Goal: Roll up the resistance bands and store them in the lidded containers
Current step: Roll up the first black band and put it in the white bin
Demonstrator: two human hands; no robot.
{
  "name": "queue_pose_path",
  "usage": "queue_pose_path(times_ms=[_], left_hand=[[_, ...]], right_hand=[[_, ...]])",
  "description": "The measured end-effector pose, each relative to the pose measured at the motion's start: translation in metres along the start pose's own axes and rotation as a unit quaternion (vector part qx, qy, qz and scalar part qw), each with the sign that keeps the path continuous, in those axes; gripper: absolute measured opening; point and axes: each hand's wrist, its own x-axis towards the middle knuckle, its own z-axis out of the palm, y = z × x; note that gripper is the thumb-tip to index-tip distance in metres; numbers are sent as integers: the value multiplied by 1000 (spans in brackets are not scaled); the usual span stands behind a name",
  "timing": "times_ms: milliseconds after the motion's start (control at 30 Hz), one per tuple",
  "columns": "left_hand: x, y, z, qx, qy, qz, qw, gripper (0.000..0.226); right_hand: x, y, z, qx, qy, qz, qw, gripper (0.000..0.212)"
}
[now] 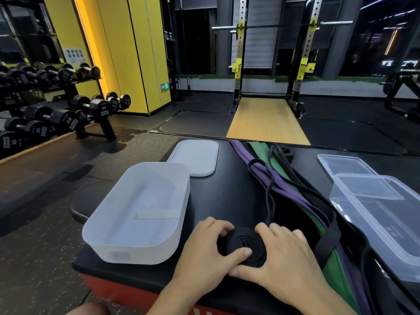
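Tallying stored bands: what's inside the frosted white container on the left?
No bands: the frosted container holds only a pale strip, perhaps a label. Its near wall hides the closest bit of floor.

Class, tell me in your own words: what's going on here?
A person is coiling a black band on the bench top, left hand and right hand gripping the roll; its tail trails loose. A purple band and a green band lie unrolled alongside. The white container and the clear container stand open and empty.
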Motion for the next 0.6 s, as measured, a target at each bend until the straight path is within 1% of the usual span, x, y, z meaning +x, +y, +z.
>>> queue_pose_path(times_ms=[67,133,200,367,600], left_hand=[[1,-1,0,-8,-2,-4,1000,55],[2,-2,1,-8,-5,-5,1000,54],[2,-2,1,-10,-5,-8,1000,52],[4,-2,1,-23,-8,-4,1000,53],[6,-2,-1,-28,-19,5,999,54]], right_hand=[[0,1,-1,2,-17,-1,1000,104],[-1,3,-2,8,-34,-21,999,113],[-3,5,-2,17,-54,-43,997,116],[-2,16,2,80,-84,-46,992,97],[2,23,1,112,-95,-72,986,86]])
